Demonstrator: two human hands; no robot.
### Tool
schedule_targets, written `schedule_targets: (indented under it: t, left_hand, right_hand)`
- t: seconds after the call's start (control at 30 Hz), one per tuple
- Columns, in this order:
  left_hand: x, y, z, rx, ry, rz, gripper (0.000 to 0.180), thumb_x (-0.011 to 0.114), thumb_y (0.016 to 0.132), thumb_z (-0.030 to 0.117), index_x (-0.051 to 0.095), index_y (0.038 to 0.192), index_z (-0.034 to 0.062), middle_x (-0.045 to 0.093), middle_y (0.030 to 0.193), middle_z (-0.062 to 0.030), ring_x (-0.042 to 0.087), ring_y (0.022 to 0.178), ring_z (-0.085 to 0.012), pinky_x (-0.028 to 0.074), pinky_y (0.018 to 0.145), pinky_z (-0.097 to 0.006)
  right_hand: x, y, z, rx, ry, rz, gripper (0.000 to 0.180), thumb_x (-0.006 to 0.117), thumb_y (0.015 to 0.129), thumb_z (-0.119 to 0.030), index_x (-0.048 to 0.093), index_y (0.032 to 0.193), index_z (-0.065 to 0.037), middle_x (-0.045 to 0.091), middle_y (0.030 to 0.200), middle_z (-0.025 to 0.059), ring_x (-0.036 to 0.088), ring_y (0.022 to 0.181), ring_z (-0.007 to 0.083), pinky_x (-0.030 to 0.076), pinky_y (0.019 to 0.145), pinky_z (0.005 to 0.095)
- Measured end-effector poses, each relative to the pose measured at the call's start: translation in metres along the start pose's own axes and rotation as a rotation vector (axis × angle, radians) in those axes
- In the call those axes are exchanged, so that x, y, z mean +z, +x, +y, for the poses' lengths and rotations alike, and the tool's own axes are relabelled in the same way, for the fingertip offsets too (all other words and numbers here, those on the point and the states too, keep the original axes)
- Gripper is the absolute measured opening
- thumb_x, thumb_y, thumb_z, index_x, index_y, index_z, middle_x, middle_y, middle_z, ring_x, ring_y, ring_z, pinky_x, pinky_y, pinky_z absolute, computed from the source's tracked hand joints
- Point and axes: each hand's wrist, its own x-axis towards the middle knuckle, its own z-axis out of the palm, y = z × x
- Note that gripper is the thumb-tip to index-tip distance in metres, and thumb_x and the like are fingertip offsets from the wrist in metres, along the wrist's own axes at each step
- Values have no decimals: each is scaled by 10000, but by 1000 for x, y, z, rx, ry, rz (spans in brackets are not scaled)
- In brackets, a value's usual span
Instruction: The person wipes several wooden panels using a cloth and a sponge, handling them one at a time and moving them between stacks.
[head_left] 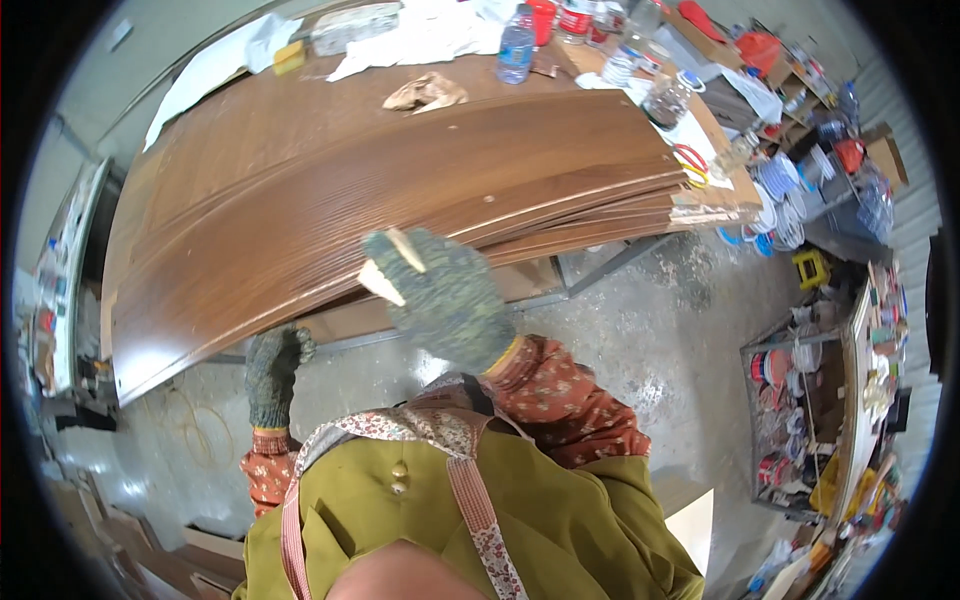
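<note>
Green-gloved right hand [447,300] grips a pale piece [380,283]; left hand [276,372] curled, hold unclear.

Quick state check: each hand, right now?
Left hand: by the near edge of the brown panel; grip cannot be told.
Right hand: closed on a pale piece, its material unclear.

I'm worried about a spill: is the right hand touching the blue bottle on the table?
Apart: the head view shows brown panel and tabletop between the right hand and the blue bottle.
</note>
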Motion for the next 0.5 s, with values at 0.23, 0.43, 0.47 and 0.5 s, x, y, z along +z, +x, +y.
schedule_targets:
  t: [0.23, 0.43, 0.47, 0.5]
  left_hand:
    - [9, -5, 11, -462, -1422, 216, 287, 558, 907, 277, 597, 1077, 49, 650, 1003, -116, 620, 872, -250, 498, 734, -370]
    - [15, -15, -3, -488, -1375, 379, 399, 444, 949, 275, 511, 1269, 45, 593, 1203, -113, 585, 1058, -281, 477, 872, -400]
    - [15, -18, -11, -492, -1378, 385, 399, 444, 949, 275, 511, 1269, 45, 593, 1203, -113, 585, 1058, -281, 477, 872, -400]
    - [13, -20, -13, -443, -1388, 327, 390, 444, 949, 266, 514, 1264, 47, 594, 1201, -111, 586, 1055, -282, 478, 871, -401]
  right_hand:
    - [-109, -42, 178, 670, -370, -33, 549, 692, 787, -222, 509, 1282, -71, 622, 1107, 180, 621, 971, 316, 498, 864, 382]
    - [-172, -89, 314, 559, -1, 329, 634, 686, 782, -59, 414, 1354, -92, 518, 1278, 144, 513, 1174, 246, 438, 962, 337]
    - [-176, -88, 322, 554, 1, 322, 634, 686, 782, -59, 414, 1354, -92, 518, 1278, 144, 513, 1174, 246, 438, 962, 337]
    - [-179, -78, 322, 506, -79, 191, 630, 688, 770, -52, 429, 1343, -98, 524, 1275, 136, 519, 1172, 247, 440, 960, 339]
